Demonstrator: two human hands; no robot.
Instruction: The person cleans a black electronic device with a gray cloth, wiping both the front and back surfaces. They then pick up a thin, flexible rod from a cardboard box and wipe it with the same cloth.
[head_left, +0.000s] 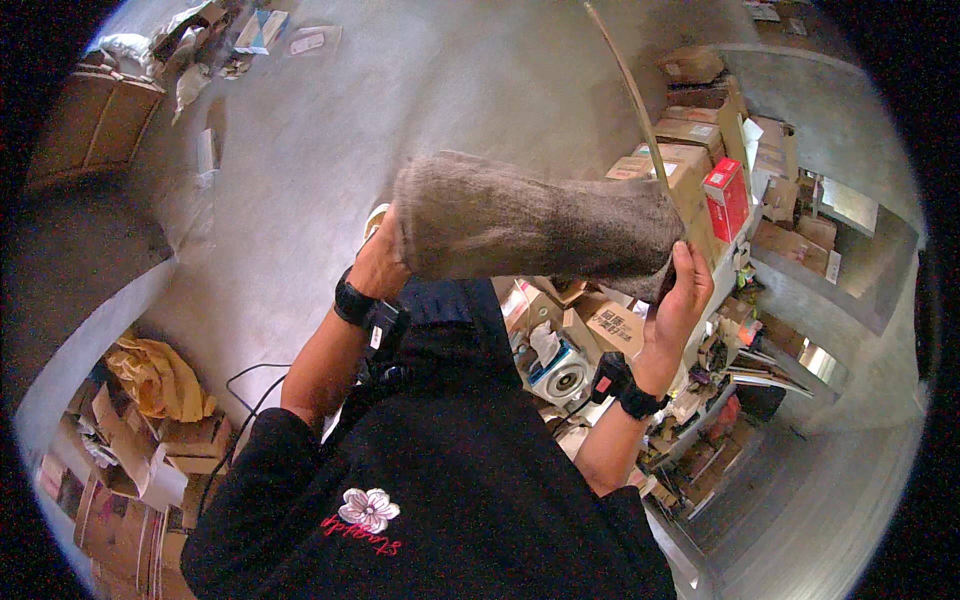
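A brown-grey fabric piece (532, 217), folded or rolled into a long bundle, is stretched sideways in front of my body. My left hand (381, 259) grips its left end, with the fingers hidden behind the fabric. At the right end, my right hand (679, 292) holds the lower corner, its thumb lying on the near side. Both wrists wear black straps. A thin wooden stick (630, 82) rises behind the bundle's right end; whether it touches the fabric, I cannot tell.
Cardboard boxes (686, 135) and a red box (726, 199) are stacked on the right. A white and blue device with a round front (562, 379) sits among cartons below. Yellow-brown cloth (161, 379) lies on boxes at lower left. A black cable (240, 375) runs beside my left arm.
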